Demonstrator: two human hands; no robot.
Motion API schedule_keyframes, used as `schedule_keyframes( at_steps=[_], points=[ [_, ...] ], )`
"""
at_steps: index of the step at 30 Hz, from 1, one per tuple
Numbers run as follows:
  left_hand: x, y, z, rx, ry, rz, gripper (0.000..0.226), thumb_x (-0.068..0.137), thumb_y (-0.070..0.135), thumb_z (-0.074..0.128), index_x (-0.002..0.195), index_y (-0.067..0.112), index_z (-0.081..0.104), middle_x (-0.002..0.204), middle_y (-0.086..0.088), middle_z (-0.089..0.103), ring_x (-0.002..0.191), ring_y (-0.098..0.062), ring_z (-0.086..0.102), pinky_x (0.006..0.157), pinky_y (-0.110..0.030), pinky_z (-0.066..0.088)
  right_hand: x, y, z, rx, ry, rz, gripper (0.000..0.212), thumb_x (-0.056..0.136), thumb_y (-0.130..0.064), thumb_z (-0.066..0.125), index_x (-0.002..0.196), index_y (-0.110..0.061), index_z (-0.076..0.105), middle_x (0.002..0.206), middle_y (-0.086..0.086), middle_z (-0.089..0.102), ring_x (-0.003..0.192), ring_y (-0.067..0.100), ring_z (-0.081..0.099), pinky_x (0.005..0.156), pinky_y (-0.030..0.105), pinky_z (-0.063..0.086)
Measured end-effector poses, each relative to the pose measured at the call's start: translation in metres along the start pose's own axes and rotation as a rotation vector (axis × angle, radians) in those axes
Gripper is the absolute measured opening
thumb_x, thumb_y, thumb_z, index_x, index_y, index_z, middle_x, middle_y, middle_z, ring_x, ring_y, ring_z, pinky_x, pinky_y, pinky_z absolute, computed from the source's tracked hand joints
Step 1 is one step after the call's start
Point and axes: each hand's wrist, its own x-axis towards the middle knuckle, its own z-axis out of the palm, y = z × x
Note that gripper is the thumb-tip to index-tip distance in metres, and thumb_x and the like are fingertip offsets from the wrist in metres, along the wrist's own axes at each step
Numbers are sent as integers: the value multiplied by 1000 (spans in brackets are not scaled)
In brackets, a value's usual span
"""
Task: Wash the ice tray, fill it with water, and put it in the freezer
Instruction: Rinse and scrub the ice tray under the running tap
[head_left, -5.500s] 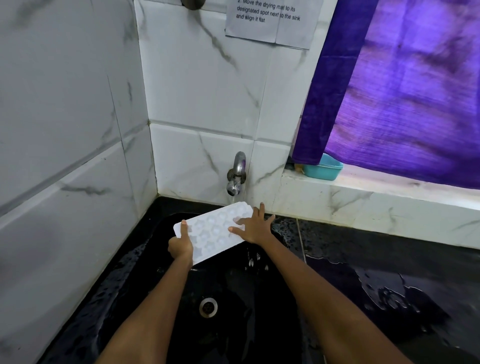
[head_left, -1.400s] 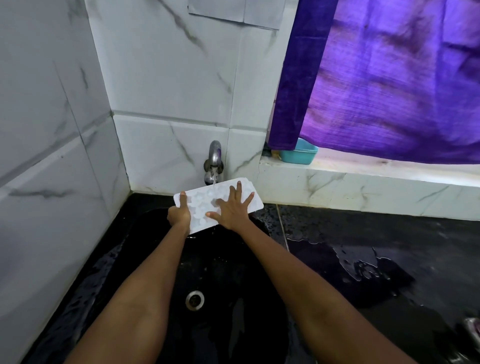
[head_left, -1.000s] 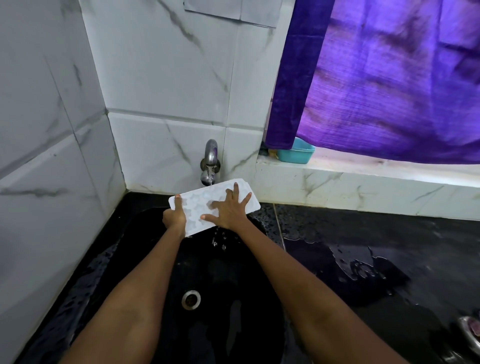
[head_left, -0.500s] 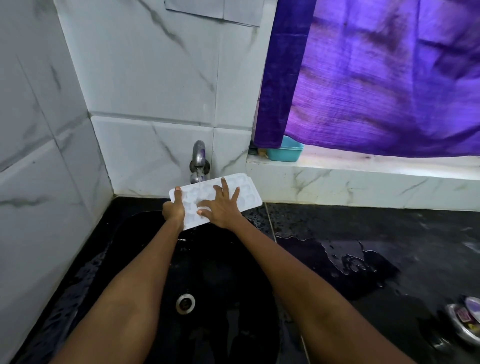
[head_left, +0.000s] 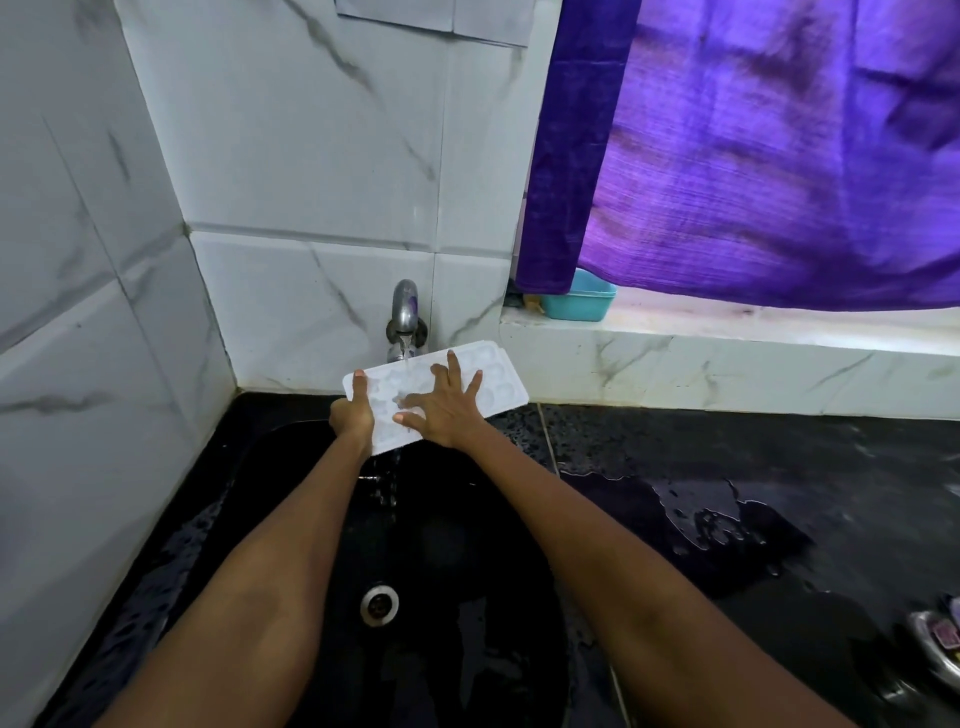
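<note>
A: Left hand (head_left: 352, 415) grips the white ice tray's (head_left: 498, 382) end; right hand (head_left: 444, 410) lies spread flat across its moulded cells.

B: Tap (head_left: 404, 317) water runs onto it, above the glossy black sink (head_left: 249, 467).

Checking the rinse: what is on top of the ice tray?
The right hand lies spread on the ice tray, tap water lands beside it, and the left hand grips one end. Cells under the palm are hidden.
</note>
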Motion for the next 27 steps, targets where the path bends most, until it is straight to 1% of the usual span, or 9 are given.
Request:
schedule_keyframes(
  at_steps=[3, 6, 9, 14, 17, 20, 22, 25, 27],
  points=[
    [0, -3, 4, -3, -33, -5, 66, 91, 55, 46, 122, -3, 56, 124, -18, 61, 110, -33, 60, 86, -34, 48, 2, -2, 2, -169, 71, -9, 56, 90, -62, 36, 131, -27, 52, 157, 19, 9, 146, 35, -11, 108, 71, -3],
    [3, 0, 6, -51, -68, -45, 66, 91, 55, 46, 122, -2, 56, 122, -17, 62, 102, -32, 61, 81, -33, 47, -2, 2, 7, -90, 31, -27, 61, 87, -64, 40, 139, -31, 42, 158, 19, 0, 145, 36, -17, 108, 71, -3],
    [7, -1, 7, -61, -89, -51, 66, 90, 55, 47, 123, -2, 56, 116, -16, 63, 95, -30, 60, 81, -34, 48, -1, 10, 3, -1, 33, 27, 56, 86, -65, 41, 132, -35, 49, 154, 19, 11, 145, 36, -16, 108, 71, -5],
    [-4, 1, 23, -153, -144, -114, 68, 92, 60, 39, 125, 2, 53, 121, -16, 61, 105, -32, 63, 80, -35, 50, 0, -3, 5, -94, 169, 90, 61, 89, -57, 45, 135, -18, 42, 152, 20, 18, 146, 37, -3, 111, 66, 6],
    [-4, 4, 26, -243, -175, -158, 63, 91, 61, 40, 119, 6, 53, 103, -10, 59, 75, -25, 61, 65, -35, 52, -3, -1, 9, -94, 161, -14, 47, 93, -48, 44, 134, -24, 46, 155, 18, 14, 146, 35, -6, 113, 64, 4],
    [-3, -4, 27, -209, -182, -136, 62, 93, 57, 41, 117, 1, 56, 85, -8, 60, 61, -20, 56, 54, -30, 47, -2, -4, 12, -162, 64, -26, 42, 96, -47, 36, 134, -32, 46, 158, 19, -1, 145, 38, -16, 111, 68, -4],
    [0, -10, 24, -178, -169, -110, 66, 93, 57, 41, 120, -2, 55, 91, -12, 62, 68, -25, 59, 58, -32, 49, -1, -7, 14, -203, 21, -49, 41, 96, -45, 39, 135, -33, 45, 158, 20, -1, 144, 38, -17, 109, 69, -4],
    [1, -19, 22, -154, -138, -128, 70, 91, 59, 41, 122, -2, 54, 106, -19, 62, 83, -28, 60, 77, -40, 53, 1, -4, 13, -123, -51, -63, 42, 93, -45, 47, 133, -34, 49, 155, 19, 9, 145, 37, -15, 110, 69, -3],
    [1, -19, 20, -161, -128, -119, 70, 91, 60, 42, 121, -2, 54, 106, -16, 61, 82, -28, 61, 75, -40, 53, 3, -5, 14, -178, -35, -65, 43, 91, -48, 47, 132, -36, 49, 155, 19, 9, 145, 37, -13, 109, 70, -4]
  ],
)
